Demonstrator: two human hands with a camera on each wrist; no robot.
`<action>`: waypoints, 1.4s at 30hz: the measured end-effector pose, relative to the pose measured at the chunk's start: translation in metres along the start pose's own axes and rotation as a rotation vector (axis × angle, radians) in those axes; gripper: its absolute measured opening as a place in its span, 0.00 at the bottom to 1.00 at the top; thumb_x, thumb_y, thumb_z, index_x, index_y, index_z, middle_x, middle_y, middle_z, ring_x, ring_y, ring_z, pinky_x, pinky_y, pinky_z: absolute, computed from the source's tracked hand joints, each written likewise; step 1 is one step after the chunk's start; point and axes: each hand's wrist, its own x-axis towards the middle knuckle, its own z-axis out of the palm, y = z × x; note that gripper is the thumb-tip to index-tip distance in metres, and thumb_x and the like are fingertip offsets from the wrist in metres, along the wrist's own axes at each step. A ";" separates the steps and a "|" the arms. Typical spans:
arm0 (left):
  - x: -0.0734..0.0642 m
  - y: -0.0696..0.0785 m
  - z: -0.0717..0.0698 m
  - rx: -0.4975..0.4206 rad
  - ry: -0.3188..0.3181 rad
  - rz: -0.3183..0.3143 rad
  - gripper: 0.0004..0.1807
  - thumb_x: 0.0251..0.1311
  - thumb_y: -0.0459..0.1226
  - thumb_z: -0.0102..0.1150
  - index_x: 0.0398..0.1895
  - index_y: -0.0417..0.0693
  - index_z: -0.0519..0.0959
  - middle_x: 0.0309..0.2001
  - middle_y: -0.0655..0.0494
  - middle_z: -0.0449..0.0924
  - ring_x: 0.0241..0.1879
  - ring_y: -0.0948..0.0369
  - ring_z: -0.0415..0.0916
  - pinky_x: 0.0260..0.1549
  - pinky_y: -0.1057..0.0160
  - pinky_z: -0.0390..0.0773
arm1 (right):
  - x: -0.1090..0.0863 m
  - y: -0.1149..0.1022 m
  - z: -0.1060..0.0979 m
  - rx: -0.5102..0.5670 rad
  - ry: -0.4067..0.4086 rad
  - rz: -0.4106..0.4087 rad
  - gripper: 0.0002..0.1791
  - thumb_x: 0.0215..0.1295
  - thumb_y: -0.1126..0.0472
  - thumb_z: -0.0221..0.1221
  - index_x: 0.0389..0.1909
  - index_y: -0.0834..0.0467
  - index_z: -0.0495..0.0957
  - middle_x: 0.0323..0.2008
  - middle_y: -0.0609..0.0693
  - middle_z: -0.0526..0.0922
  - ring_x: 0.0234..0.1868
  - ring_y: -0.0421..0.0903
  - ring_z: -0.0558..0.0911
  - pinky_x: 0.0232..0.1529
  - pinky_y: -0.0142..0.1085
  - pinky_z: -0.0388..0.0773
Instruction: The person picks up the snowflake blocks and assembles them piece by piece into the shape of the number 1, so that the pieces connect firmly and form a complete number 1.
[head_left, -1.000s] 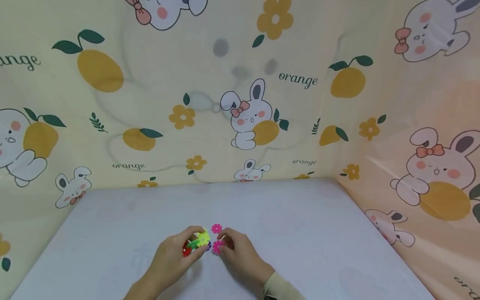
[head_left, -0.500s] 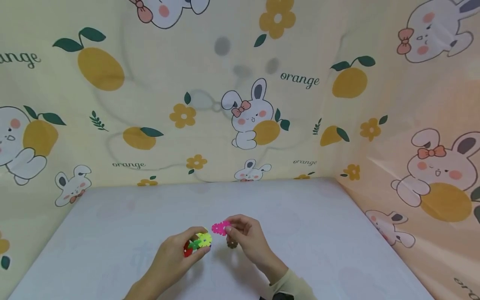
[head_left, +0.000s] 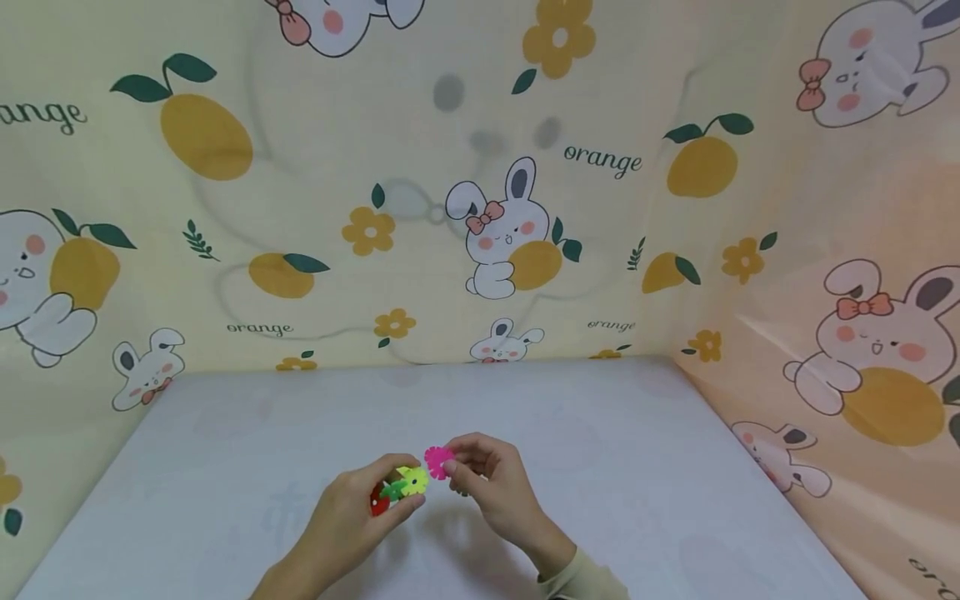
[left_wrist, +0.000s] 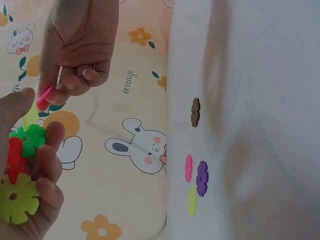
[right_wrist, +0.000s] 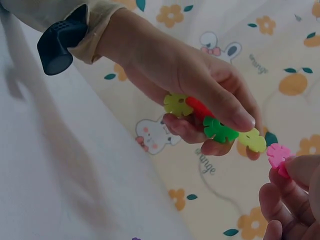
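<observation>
My left hand (head_left: 352, 504) grips a chain of joined flower-shaped plastic discs. In the left wrist view the chain runs from an olive-yellow disc (left_wrist: 16, 199) through a red disc (left_wrist: 16, 155) and a green disc (left_wrist: 30, 139) to a pale yellow disc (left_wrist: 30, 117) at its upper end. My right hand (head_left: 498, 479) pinches a pink flower disc (head_left: 437, 462) between thumb and fingers. That pink disc stands edge-close to the yellow end disc, as the right wrist view also shows. Fingers of the left hand hide part of the chain.
Loose flower discs lie on the white table (head_left: 637, 500): a brown disc (left_wrist: 195, 112), a pink one (left_wrist: 188, 168), a purple one (left_wrist: 202, 178) and a yellow one (left_wrist: 193, 201). A printed rabbit-and-orange cloth (head_left: 420, 275) walls the back and sides.
The right hand has risen from low over the table with the pink disc and turned it beside the chain's yellow end. The left hand has shifted only slightly right.
</observation>
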 end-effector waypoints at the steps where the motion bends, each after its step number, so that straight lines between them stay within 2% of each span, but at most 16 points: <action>1: 0.000 0.000 0.000 0.002 0.001 0.003 0.19 0.56 0.48 0.74 0.50 0.59 0.82 0.33 0.66 0.84 0.29 0.75 0.70 0.29 0.74 0.76 | 0.000 0.000 0.000 -0.003 0.002 -0.004 0.10 0.70 0.67 0.61 0.46 0.69 0.80 0.34 0.72 0.82 0.28 0.34 0.79 0.31 0.29 0.80; 9: -0.001 0.000 0.001 -0.003 -0.004 0.005 0.20 0.56 0.49 0.73 0.50 0.58 0.81 0.33 0.67 0.84 0.29 0.75 0.71 0.29 0.74 0.76 | 0.000 -0.002 0.005 0.026 0.033 -0.008 0.09 0.68 0.68 0.62 0.44 0.70 0.79 0.33 0.74 0.82 0.27 0.34 0.80 0.32 0.30 0.81; 15: -0.002 -0.001 0.002 0.000 0.043 0.066 0.18 0.56 0.45 0.74 0.49 0.56 0.82 0.31 0.67 0.84 0.28 0.76 0.70 0.27 0.73 0.74 | -0.001 -0.002 0.007 0.000 0.039 0.015 0.08 0.68 0.67 0.62 0.44 0.68 0.80 0.35 0.71 0.85 0.26 0.35 0.81 0.35 0.35 0.84; 19: -0.002 -0.002 0.002 -0.006 0.064 0.082 0.16 0.56 0.43 0.74 0.47 0.54 0.84 0.32 0.64 0.86 0.25 0.76 0.67 0.25 0.73 0.73 | -0.003 -0.004 0.007 -0.028 0.032 0.011 0.09 0.69 0.66 0.62 0.46 0.66 0.80 0.35 0.69 0.87 0.25 0.41 0.83 0.38 0.34 0.83; 20: -0.002 -0.003 0.002 -0.007 0.067 0.079 0.16 0.55 0.43 0.74 0.47 0.54 0.84 0.32 0.63 0.87 0.25 0.76 0.67 0.25 0.73 0.72 | -0.004 -0.005 0.007 -0.038 0.030 0.011 0.09 0.70 0.65 0.61 0.47 0.65 0.80 0.35 0.68 0.87 0.25 0.45 0.84 0.39 0.34 0.82; 22: -0.001 -0.003 0.003 -0.013 0.069 0.072 0.15 0.55 0.44 0.74 0.46 0.54 0.85 0.34 0.62 0.88 0.25 0.77 0.67 0.25 0.73 0.73 | -0.006 -0.005 0.008 -0.066 0.033 0.005 0.11 0.71 0.63 0.61 0.51 0.62 0.81 0.35 0.65 0.89 0.25 0.46 0.84 0.40 0.33 0.81; 25: -0.001 -0.003 0.003 -0.046 0.066 0.066 0.15 0.56 0.45 0.74 0.46 0.54 0.86 0.35 0.61 0.88 0.26 0.76 0.69 0.27 0.73 0.75 | -0.007 -0.005 0.009 -0.129 0.038 -0.043 0.12 0.72 0.61 0.60 0.53 0.58 0.82 0.34 0.60 0.89 0.26 0.48 0.84 0.39 0.33 0.81; 27: 0.000 -0.002 0.002 -0.079 0.058 0.052 0.15 0.56 0.45 0.73 0.45 0.54 0.86 0.36 0.61 0.88 0.27 0.75 0.70 0.27 0.72 0.75 | -0.008 -0.004 0.010 -0.159 0.045 -0.085 0.11 0.72 0.61 0.60 0.52 0.57 0.83 0.33 0.57 0.89 0.25 0.43 0.84 0.36 0.33 0.81; 29: 0.000 -0.001 0.001 -0.116 0.046 0.034 0.15 0.57 0.46 0.73 0.45 0.54 0.86 0.36 0.61 0.88 0.27 0.74 0.70 0.27 0.72 0.75 | -0.008 -0.004 0.010 -0.171 0.040 -0.131 0.10 0.73 0.62 0.60 0.51 0.58 0.83 0.34 0.57 0.89 0.24 0.45 0.84 0.34 0.33 0.82; 35: 0.000 -0.002 -0.001 -0.207 0.014 -0.013 0.16 0.56 0.49 0.72 0.46 0.55 0.86 0.31 0.64 0.84 0.25 0.72 0.69 0.24 0.72 0.74 | -0.008 -0.005 0.010 -0.141 0.029 -0.156 0.11 0.72 0.63 0.59 0.51 0.59 0.83 0.37 0.59 0.89 0.25 0.51 0.84 0.32 0.33 0.82; 42: -0.001 -0.004 0.000 -0.236 0.018 -0.011 0.16 0.56 0.49 0.72 0.45 0.55 0.86 0.28 0.66 0.81 0.23 0.72 0.67 0.22 0.72 0.72 | -0.009 -0.001 0.014 -0.075 0.034 -0.141 0.10 0.72 0.66 0.59 0.51 0.63 0.82 0.39 0.63 0.89 0.23 0.50 0.84 0.32 0.33 0.82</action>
